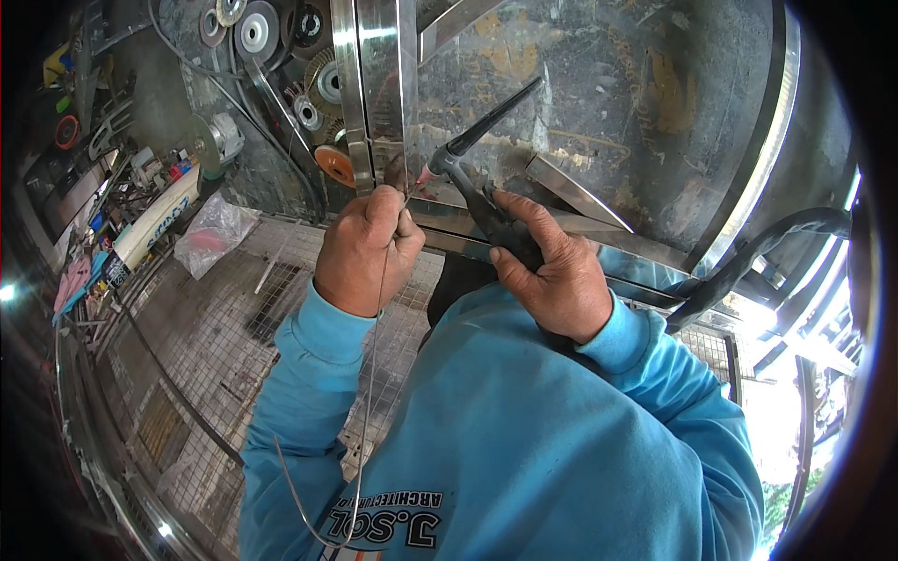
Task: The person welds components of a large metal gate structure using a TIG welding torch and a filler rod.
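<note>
A black TIG welding torch (475, 198) rests in my right hand (561, 280), thumb and index finger along its handle. Its long back cap slants up and to the right, and the pink nozzle faces left, close to the metal frame (383, 84). My left hand (365, 252) is closed on a thin filler rod (371, 374). The rod hangs down over my blue sweater and curls back up near my left sleeve. Both hands are at the near edge of the steel workbench (580, 93), beside the lower end of the frame's upright.
Several grinding discs and wire wheels (327, 82) lie left of the frame, near an angle grinder (217, 140). A short metal bar (575, 192) sits right of the torch. A thick black hose (767, 252) curves at the right. A clear plastic bag (213, 234) lies at the left.
</note>
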`<action>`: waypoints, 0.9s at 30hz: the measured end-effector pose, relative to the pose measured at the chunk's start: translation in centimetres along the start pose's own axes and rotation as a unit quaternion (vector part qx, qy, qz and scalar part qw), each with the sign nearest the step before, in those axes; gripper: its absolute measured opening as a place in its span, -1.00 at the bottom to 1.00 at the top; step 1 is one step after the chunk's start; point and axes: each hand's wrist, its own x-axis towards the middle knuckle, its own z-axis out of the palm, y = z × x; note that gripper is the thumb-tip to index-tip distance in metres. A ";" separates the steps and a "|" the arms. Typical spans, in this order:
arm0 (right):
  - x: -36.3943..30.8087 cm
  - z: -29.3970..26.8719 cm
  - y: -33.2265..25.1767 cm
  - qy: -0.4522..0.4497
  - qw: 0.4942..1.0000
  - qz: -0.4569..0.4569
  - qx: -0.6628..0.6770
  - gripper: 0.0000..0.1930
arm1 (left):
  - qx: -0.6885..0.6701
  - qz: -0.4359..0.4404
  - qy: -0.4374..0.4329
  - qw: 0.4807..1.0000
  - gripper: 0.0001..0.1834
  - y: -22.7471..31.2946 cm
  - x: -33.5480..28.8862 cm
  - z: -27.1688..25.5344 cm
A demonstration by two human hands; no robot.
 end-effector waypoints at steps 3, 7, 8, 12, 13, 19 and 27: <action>0.0 0.1 0.1 0.002 1.000 -0.005 -0.003 -0.39 | -0.002 0.007 0.002 1.000 -0.69 0.1 0.0 0.0; 0.3 0.8 1.2 0.023 0.997 -0.057 0.038 -0.39 | -0.018 -0.040 -0.035 0.998 -0.78 0.9 0.2 -1.1; 0.3 1.0 1.6 0.045 0.990 -0.106 0.081 -0.39 | -0.040 -0.032 -0.041 0.998 -0.77 1.0 0.2 -1.3; 0.1 0.1 0.0 0.006 1.000 -0.002 -0.008 -0.39 | -0.001 -0.041 -0.017 0.999 -0.77 0.0 -0.1 -0.1; 0.1 0.3 0.4 0.025 0.999 -0.029 -0.006 -0.39 | -0.013 -0.048 -0.028 0.998 -0.79 0.4 0.1 -0.5; 0.0 0.1 0.2 0.023 1.000 -0.011 0.009 -0.39 | -0.005 -0.050 -0.031 0.998 -0.81 0.4 0.1 -0.4; 0.0 0.0 0.0 0.007 1.000 0.002 0.005 -0.39 | -0.002 -0.028 -0.013 1.000 -0.78 0.2 0.0 -0.1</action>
